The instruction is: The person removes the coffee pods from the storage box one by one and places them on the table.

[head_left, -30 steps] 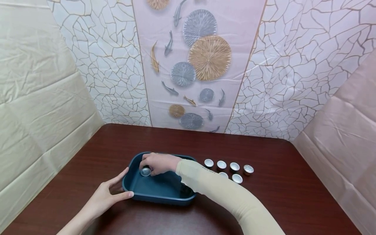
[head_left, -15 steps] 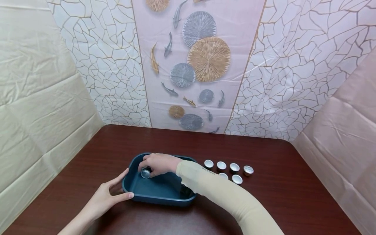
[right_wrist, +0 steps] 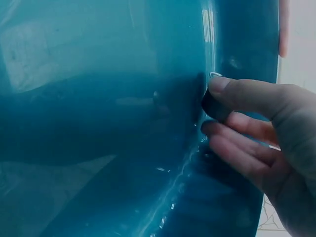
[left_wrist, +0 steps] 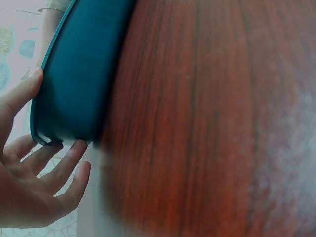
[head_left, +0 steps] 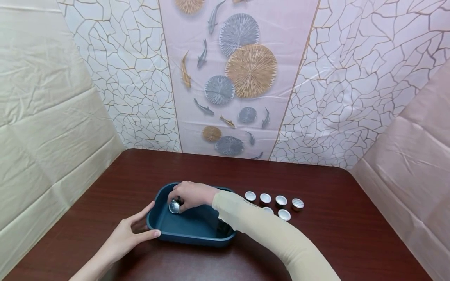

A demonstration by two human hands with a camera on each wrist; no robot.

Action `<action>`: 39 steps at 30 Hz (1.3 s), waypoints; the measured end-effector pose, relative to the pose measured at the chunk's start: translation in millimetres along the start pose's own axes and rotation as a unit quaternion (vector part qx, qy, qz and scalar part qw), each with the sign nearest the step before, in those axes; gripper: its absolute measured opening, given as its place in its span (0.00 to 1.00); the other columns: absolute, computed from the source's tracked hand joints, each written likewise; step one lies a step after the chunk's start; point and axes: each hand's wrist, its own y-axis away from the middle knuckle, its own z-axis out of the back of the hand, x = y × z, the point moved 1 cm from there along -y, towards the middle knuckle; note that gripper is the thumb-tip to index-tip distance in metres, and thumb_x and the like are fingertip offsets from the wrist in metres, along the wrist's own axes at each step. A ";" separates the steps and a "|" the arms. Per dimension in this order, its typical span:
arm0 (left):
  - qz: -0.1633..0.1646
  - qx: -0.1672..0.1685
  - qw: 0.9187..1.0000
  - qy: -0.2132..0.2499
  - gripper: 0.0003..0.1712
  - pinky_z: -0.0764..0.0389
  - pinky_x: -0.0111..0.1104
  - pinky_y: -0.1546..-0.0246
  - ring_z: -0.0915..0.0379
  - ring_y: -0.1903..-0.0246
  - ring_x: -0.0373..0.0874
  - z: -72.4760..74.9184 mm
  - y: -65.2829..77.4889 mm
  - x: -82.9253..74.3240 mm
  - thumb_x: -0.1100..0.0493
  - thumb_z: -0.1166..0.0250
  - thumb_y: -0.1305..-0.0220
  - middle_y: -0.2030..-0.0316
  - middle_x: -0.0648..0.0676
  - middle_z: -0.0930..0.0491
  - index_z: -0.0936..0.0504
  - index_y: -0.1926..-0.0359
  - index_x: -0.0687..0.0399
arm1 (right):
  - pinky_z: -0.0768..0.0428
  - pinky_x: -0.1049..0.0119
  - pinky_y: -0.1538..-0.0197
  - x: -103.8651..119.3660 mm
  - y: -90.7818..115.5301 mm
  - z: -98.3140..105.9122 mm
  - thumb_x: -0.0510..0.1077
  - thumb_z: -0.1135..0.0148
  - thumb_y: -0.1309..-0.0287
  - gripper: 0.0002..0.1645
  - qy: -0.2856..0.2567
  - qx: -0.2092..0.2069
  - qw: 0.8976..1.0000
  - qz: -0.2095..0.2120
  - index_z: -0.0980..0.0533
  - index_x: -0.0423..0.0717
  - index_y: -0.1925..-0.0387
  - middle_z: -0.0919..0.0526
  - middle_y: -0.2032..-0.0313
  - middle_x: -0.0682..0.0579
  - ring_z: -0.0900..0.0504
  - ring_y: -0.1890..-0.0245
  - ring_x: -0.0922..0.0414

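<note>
In the head view, my right hand [head_left: 191,195] reaches into the left part of a blue tray [head_left: 190,238]. Thumb and fingers pinch a small dark coffee capsule [head_left: 174,207] whose silver lid faces outward, tilted. The right wrist view has this capsule [right_wrist: 216,107] between thumb and fingers, close to the tray's inner wall. At the tray's left end, my left hand [head_left: 123,234] holds the outside, thumb by the near corner and fingers farther back. Seen from the left wrist, thumb and fingers of the left hand [left_wrist: 39,168] touch the tray's rim and end wall.
Several more capsules [head_left: 281,200] stand lid up on the brown table [head_left: 334,234] right of the tray, one partly hidden by the right sleeve [head_left: 267,230]. Something dark [head_left: 223,228] shows in the tray's near right corner, its kind unclear. Cloth walls enclose the table.
The capsule's tilt in the right fingers has shifted slightly, still at the tray's left part. The left hand and the tray have stayed in place.
</note>
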 end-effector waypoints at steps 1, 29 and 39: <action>0.000 0.001 1.000 0.001 0.50 0.20 0.47 0.44 0.22 0.41 0.56 0.0 -0.1 0.0 0.47 0.27 0.43 0.31 0.66 0.33 0.43 0.24 0.37 | 0.24 0.81 0.61 -0.5 0.4 1.1 0.48 0.32 0.40 0.21 -0.011 0.001 1.000 0.002 0.21 0.57 0.44 0.18 0.55 0.57 0.24 0.62 0.66; -0.024 0.001 1.000 0.000 0.50 0.17 0.38 0.48 0.21 0.42 0.56 -2.7 -2.8 1.7 0.49 0.27 0.43 0.30 0.67 0.35 0.43 0.24 0.40 | 0.19 0.78 0.56 8.8 58.4 46.6 0.48 0.29 0.42 0.26 -0.144 -0.097 0.985 -0.010 0.22 0.51 0.42 0.15 0.50 0.56 0.16 0.60 0.67; -0.028 -0.007 0.998 -0.059 0.51 0.18 0.40 0.48 0.20 0.42 0.54 -2.6 -0.8 -2.6 0.47 0.26 0.44 0.34 0.67 0.30 0.43 0.24 0.43 | 0.17 0.70 0.53 2.7 92.4 54.7 0.46 0.27 0.44 0.25 -0.213 -0.161 0.962 -0.050 0.21 0.53 0.44 0.14 0.51 0.57 0.16 0.61 0.65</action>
